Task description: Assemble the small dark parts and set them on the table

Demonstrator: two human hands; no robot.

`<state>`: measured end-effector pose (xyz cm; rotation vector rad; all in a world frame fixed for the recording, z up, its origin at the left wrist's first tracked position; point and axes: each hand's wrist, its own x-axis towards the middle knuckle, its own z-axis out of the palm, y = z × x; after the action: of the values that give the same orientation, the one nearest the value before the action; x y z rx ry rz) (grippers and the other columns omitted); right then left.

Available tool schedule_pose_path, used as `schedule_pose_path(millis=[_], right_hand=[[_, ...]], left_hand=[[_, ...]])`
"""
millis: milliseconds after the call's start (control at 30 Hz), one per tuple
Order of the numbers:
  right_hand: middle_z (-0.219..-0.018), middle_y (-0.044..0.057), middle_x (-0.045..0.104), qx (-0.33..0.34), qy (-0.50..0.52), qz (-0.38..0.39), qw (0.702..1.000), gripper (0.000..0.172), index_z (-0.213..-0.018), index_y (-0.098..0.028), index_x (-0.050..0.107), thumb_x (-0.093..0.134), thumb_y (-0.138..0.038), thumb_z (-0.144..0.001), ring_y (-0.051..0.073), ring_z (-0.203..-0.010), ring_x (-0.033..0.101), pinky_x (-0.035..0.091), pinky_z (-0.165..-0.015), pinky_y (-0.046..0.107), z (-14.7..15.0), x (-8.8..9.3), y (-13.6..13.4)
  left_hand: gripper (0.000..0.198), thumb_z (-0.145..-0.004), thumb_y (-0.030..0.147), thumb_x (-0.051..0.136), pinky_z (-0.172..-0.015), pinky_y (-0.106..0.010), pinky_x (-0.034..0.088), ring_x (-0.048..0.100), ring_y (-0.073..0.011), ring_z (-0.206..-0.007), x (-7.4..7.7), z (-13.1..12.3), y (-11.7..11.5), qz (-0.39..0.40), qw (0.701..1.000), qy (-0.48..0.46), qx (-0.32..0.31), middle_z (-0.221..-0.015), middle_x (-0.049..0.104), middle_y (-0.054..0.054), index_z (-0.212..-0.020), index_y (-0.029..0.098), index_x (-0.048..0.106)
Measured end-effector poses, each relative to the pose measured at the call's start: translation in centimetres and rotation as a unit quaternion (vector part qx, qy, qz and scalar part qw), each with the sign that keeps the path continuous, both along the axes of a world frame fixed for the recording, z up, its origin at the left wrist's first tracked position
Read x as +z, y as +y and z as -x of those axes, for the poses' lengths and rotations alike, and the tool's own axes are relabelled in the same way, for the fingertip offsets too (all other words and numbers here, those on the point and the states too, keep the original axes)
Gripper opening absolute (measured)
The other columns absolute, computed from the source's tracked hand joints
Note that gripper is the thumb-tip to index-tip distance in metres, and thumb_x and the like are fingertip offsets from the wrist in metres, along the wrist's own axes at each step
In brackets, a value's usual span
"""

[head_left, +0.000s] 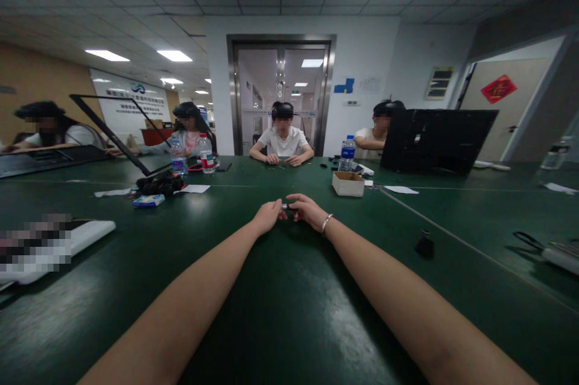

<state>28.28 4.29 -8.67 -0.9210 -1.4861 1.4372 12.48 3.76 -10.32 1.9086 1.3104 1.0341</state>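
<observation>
Both my arms reach forward over the dark green table [289,312]. My left hand [269,216] and my right hand [307,210] meet at the table's middle, fingers closed around a small dark object with a metallic part [286,206] held between them. It is too small to name. A thin bracelet [326,224] circles my right wrist.
A small cardboard box [348,183] sits beyond my hands. A black binder clip [424,245] lies to the right, scissors [527,241] at far right. A pile of black clips [160,183], water bottles [205,154] and a black screen [436,140] stand further back. Several people sit around the table.
</observation>
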Motion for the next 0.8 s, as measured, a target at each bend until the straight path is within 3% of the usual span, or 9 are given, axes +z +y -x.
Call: schedule_pose_path(millis=[267,500,800], right_hand=[[-0.052,-0.003,0.054,0.015,-0.013,-0.005,1.0,0.021,-0.092,-0.016,0.052,0.052,-0.035,-0.081,0.008,-0.041,0.049,0.04,-0.039,0.018,0.0,-0.3,0.5],[-0.056,-0.003,0.055,0.002,-0.002,0.004,1.0,0.012,-0.091,-0.017,0.054,0.053,-0.019,-0.079,0.007,-0.043,0.05,0.041,-0.039,0.018,0.2,-0.2,0.3],[-0.059,-0.004,0.057,-0.013,-0.011,0.009,1.0,0.025,-0.096,-0.017,0.052,0.056,-0.011,-0.073,0.006,-0.04,0.048,0.043,-0.04,0.018,0.0,0.4,-0.4]], left_hand=[[0.053,-0.083,0.048,0.022,-0.065,-0.028,0.041,0.056,-0.0148,-0.063,0.3,0.0,-0.3,0.009,1.0,-0.01,-0.007,-0.07,0.065,-0.007,-0.072,0.012,0.059],[0.052,-0.083,0.048,0.023,-0.065,-0.028,0.041,0.056,-0.0149,-0.063,0.5,0.0,-0.6,0.008,1.0,-0.013,-0.008,-0.07,0.064,-0.007,-0.072,0.012,0.059],[0.054,-0.082,0.055,0.024,-0.064,-0.027,0.042,0.056,-0.0145,-0.062,0.1,0.1,-0.4,-0.005,1.0,-0.022,0.005,-0.068,0.063,-0.006,-0.073,0.014,0.058]])
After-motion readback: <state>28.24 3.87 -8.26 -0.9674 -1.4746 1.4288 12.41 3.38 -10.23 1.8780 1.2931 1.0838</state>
